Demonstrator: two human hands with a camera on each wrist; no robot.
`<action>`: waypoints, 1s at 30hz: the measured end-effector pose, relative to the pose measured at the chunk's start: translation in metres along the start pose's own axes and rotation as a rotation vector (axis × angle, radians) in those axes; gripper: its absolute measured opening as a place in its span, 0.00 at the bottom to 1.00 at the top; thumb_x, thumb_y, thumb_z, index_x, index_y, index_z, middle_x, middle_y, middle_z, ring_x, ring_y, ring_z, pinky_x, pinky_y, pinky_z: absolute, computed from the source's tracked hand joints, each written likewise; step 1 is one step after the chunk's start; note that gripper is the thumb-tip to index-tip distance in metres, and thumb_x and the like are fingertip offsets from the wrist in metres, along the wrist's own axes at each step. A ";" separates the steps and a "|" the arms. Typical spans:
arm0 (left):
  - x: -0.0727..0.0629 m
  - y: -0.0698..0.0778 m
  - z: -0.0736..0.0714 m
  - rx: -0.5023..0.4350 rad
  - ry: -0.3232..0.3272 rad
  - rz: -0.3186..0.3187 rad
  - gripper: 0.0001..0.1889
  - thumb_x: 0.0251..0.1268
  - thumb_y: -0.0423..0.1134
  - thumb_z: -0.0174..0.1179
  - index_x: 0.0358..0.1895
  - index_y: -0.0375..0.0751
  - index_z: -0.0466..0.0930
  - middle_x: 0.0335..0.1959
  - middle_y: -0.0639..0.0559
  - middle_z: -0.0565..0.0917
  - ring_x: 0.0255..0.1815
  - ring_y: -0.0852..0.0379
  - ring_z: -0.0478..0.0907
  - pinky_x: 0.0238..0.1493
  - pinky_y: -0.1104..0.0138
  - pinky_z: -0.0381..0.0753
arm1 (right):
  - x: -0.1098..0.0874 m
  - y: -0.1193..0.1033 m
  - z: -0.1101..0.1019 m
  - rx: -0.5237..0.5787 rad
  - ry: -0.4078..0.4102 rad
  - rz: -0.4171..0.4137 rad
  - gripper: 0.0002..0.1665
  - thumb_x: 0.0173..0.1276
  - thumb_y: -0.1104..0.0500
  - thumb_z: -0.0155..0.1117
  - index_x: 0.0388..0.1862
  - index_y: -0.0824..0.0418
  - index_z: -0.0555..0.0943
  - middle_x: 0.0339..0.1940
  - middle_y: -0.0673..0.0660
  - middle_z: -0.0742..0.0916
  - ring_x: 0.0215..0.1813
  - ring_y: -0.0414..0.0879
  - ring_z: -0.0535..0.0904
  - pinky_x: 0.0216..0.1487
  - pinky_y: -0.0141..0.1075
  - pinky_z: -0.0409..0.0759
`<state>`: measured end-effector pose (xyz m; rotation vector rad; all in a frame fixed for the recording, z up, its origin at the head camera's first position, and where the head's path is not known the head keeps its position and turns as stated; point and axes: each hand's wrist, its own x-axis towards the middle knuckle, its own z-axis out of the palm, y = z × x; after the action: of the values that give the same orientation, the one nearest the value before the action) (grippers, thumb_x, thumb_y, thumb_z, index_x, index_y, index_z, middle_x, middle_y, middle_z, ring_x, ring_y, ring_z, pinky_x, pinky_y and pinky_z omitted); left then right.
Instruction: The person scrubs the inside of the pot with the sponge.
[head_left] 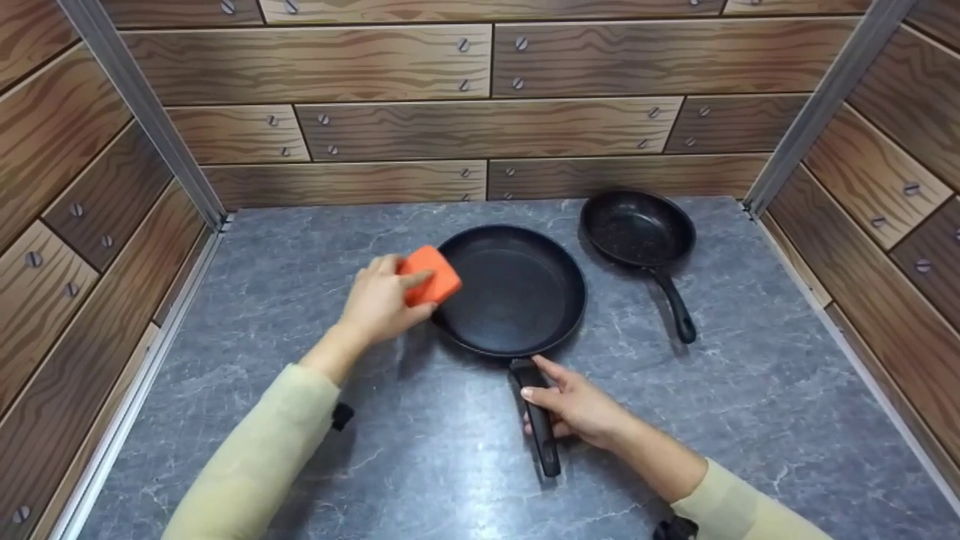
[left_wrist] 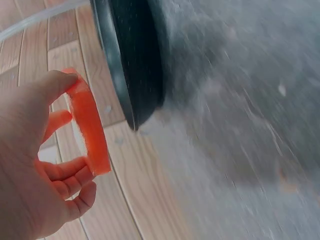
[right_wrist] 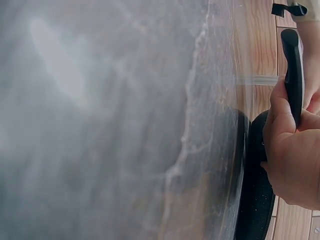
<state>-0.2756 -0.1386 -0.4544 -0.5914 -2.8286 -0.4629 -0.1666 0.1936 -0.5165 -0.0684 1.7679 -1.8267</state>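
Note:
An orange sponge (head_left: 441, 279) is pinched between the thumb and fingers of my left hand (head_left: 386, 298), over the left rim of the larger black frying pan (head_left: 510, 292). In the left wrist view the sponge (left_wrist: 92, 127) stands on edge beside the pan's side wall (left_wrist: 137, 65), thumb at one end and fingers at the other. My right hand (head_left: 585, 409) grips the pan's black handle (head_left: 541, 427) from the right, thumb on top, a finger reaching toward the pan's edge. The right wrist view shows this handle (right_wrist: 292, 70) in the hand (right_wrist: 295, 160).
A smaller black frying pan (head_left: 637, 229) lies at the back right, its handle (head_left: 675, 307) pointing toward the front. The grey marbled tabletop (head_left: 300, 247) is bounded by wood-patterned panels (head_left: 397, 127) at the back and both sides, with metal posts (head_left: 161, 112) at the corners.

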 end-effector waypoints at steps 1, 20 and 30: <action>-0.004 -0.004 -0.003 -0.003 0.010 -0.013 0.30 0.66 0.57 0.71 0.70 0.54 0.83 0.65 0.32 0.77 0.62 0.36 0.73 0.61 0.43 0.72 | 0.000 0.000 0.000 0.001 0.000 0.002 0.55 0.80 0.58 0.64 0.89 0.63 0.39 0.42 0.66 0.87 0.37 0.53 0.90 0.41 0.48 0.90; -0.073 -0.069 -0.010 -0.025 0.071 -0.199 0.31 0.63 0.52 0.73 0.68 0.43 0.84 0.65 0.25 0.76 0.62 0.30 0.74 0.62 0.38 0.70 | 0.000 0.000 0.000 -0.001 0.004 0.005 0.55 0.80 0.57 0.65 0.89 0.63 0.40 0.41 0.64 0.86 0.38 0.53 0.90 0.40 0.47 0.90; -0.102 -0.089 -0.002 -0.004 0.012 -0.302 0.31 0.65 0.53 0.71 0.68 0.41 0.83 0.61 0.23 0.77 0.59 0.29 0.74 0.57 0.37 0.71 | 0.001 0.000 0.000 0.005 0.005 0.000 0.55 0.80 0.57 0.65 0.89 0.63 0.40 0.40 0.64 0.86 0.38 0.53 0.90 0.40 0.47 0.90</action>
<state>-0.2216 -0.2526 -0.5035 -0.1592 -2.9156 -0.5203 -0.1673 0.1934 -0.5170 -0.0621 1.7667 -1.8333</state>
